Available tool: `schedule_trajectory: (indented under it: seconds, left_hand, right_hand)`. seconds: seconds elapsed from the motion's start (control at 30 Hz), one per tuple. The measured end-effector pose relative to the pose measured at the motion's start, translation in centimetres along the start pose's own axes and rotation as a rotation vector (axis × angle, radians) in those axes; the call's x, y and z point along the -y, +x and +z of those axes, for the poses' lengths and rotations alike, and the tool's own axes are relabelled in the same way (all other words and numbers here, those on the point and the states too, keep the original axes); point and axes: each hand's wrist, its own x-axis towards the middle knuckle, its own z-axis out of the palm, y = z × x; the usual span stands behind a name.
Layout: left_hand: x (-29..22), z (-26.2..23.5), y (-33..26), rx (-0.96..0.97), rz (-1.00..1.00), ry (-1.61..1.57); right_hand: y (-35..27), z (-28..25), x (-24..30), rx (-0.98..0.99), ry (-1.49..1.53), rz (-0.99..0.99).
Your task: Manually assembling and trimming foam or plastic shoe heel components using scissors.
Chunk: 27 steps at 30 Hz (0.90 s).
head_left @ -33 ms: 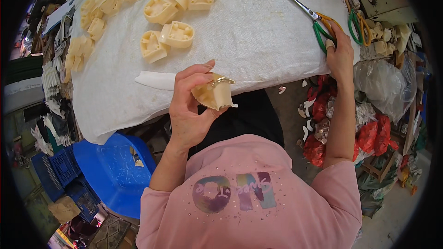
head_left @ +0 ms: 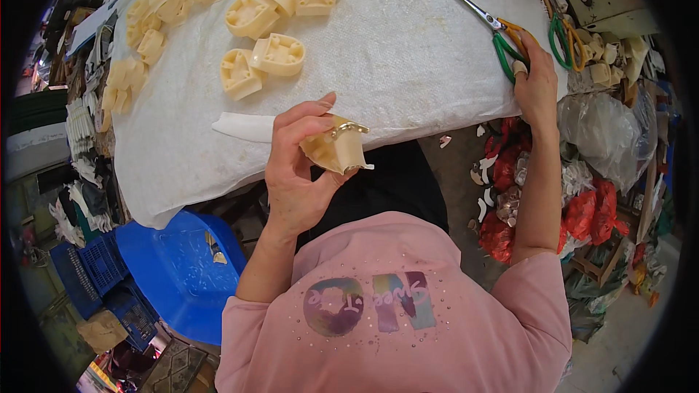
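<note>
At six o'clock, a cream moulded plastic part [head_left: 336,148] is gripped by the left hand [head_left: 295,175]; at two o'clock, green-handled steel scissors [head_left: 496,33] are grasped by the right hand [head_left: 535,87], best lifted blades away.

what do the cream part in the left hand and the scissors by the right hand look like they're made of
Cream part: looks like moulded plastic, matte and uniform in colour, with thin flash at its edges; a brassy clip on top looks like metal. Scissors: shiny grey blades, likely steel; glossy green handles, probably plastic.

Two scissors [head_left: 502,36], two hands [head_left: 298,167], one blue stool [head_left: 175,269]
</note>
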Motion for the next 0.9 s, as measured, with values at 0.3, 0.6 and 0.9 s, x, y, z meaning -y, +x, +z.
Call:
schedule_trajectory:
  seconds: [0.3,0.6,0.9]
  left_hand:
    - [0.1,0.3,0.3,-0.018,0.043,0.168]
    - [-2.4,-1.8,1.3,0.045,-0.186,0.425]
    - [-2.8,-1.8,1.3,0.142,-0.173,0.52]
  right_hand:
    - [0.6,0.4,1.2,-0.059,-0.051,0.011]
    - [-4.3,-7.7,8.0,0.535,0.127,-0.416]
    - [-2.7,-8.4,10.6,0.571,0.015,-0.682]
